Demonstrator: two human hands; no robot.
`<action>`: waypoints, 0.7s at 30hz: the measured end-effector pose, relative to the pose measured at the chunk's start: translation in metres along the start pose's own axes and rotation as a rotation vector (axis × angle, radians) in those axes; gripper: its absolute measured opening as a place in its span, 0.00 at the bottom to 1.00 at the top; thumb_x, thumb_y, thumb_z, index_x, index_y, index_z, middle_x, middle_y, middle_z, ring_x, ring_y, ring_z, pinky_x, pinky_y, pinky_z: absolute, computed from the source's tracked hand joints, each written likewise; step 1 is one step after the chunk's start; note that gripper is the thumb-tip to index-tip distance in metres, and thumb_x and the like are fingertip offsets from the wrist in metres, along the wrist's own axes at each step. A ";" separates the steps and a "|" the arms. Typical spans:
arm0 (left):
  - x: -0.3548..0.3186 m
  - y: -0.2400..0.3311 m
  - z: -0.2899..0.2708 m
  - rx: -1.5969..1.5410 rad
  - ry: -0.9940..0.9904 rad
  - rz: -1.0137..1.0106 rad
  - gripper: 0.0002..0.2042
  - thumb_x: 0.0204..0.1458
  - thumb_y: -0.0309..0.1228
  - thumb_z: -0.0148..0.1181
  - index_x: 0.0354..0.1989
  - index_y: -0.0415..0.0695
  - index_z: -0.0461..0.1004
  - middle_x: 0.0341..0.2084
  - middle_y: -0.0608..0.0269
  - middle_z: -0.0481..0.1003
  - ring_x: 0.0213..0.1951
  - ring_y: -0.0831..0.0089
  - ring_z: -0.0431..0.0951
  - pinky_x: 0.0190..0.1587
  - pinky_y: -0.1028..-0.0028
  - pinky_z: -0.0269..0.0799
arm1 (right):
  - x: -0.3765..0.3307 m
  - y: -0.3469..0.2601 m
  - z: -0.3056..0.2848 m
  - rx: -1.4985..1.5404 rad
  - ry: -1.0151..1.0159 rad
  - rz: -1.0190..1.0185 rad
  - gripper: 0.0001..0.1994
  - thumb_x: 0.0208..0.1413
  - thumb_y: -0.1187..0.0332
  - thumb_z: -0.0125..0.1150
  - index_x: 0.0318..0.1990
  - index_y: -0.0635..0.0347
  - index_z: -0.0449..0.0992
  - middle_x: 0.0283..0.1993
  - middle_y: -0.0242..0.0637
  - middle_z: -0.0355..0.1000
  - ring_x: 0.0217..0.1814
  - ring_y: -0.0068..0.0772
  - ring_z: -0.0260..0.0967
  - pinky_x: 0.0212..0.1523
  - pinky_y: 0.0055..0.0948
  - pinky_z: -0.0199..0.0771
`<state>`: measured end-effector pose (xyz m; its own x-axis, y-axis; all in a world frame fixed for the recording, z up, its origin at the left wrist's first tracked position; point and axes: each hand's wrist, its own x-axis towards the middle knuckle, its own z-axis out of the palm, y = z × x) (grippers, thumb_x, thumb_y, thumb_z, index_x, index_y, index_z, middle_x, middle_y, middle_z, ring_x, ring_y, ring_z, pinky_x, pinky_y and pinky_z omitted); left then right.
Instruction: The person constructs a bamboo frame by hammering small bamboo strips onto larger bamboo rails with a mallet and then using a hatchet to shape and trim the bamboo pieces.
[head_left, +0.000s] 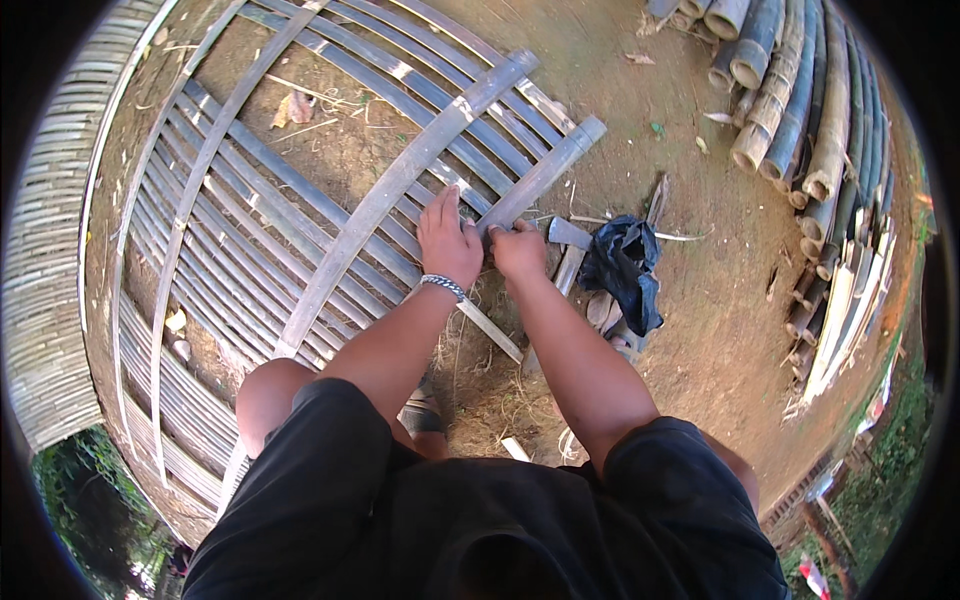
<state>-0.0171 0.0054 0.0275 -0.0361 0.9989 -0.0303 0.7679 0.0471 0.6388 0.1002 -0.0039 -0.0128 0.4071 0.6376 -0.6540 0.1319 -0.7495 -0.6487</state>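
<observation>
Bamboo crosspiece (548,172) could skew if the right hand (518,252), fingers curled on its near end, pulls harder than the left hand (450,242), fingers outstretched over slats (398,69), steadies.

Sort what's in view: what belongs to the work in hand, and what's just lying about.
In the work:
- left hand and right hand
- flat grey bamboo strip by both hands
- slatted grey bamboo lattice

Apparently lying about:
- crumpled black plastic bag
- stacked round bamboo poles
- dry brown leaf
</observation>
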 end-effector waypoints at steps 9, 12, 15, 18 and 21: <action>0.020 0.031 0.002 -0.366 -0.264 -0.606 0.33 0.57 0.29 0.57 0.71 0.35 0.54 0.49 0.44 0.78 0.40 0.58 0.83 0.49 0.62 0.77 | 0.035 0.011 -0.002 0.219 -0.212 0.172 0.07 0.57 0.72 0.65 0.37 0.64 0.74 0.28 0.36 0.73 0.24 0.26 0.67 0.23 0.28 0.65; 0.030 0.008 0.014 -0.613 -0.357 -0.868 0.30 0.60 0.31 0.56 0.70 0.37 0.55 0.39 0.53 0.78 0.35 0.65 0.80 0.40 0.65 0.79 | 0.012 -0.027 -0.019 0.237 -0.339 0.242 0.07 0.58 0.71 0.65 0.33 0.62 0.73 0.25 0.34 0.70 0.20 0.26 0.64 0.18 0.28 0.59; 0.036 0.017 0.018 -0.853 -0.292 -0.922 0.21 0.62 0.32 0.54 0.62 0.39 0.64 0.33 0.61 0.74 0.30 0.72 0.76 0.31 0.72 0.75 | 0.027 -0.020 -0.029 0.087 -0.372 0.187 0.08 0.59 0.69 0.66 0.32 0.59 0.74 0.24 0.32 0.68 0.18 0.25 0.60 0.16 0.27 0.56; 0.037 0.015 0.011 -0.808 -0.404 -0.863 0.10 0.63 0.32 0.54 0.47 0.41 0.71 0.29 0.63 0.74 0.26 0.76 0.74 0.26 0.75 0.71 | 0.027 -0.022 -0.031 0.064 -0.427 0.218 0.10 0.60 0.65 0.68 0.31 0.57 0.74 0.23 0.29 0.66 0.18 0.23 0.59 0.17 0.25 0.57; 0.036 0.013 0.003 -0.822 -0.415 -0.832 0.06 0.63 0.31 0.54 0.38 0.43 0.73 0.25 0.66 0.73 0.23 0.78 0.72 0.25 0.74 0.70 | 0.020 -0.029 -0.034 0.153 -0.477 0.269 0.11 0.61 0.63 0.68 0.31 0.55 0.74 0.23 0.26 0.65 0.19 0.20 0.58 0.18 0.25 0.58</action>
<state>-0.0062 0.0422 0.0323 -0.0004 0.5967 -0.8024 -0.0253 0.8022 0.5966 0.1350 0.0249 0.0064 -0.0497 0.4644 -0.8842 -0.0672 -0.8849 -0.4610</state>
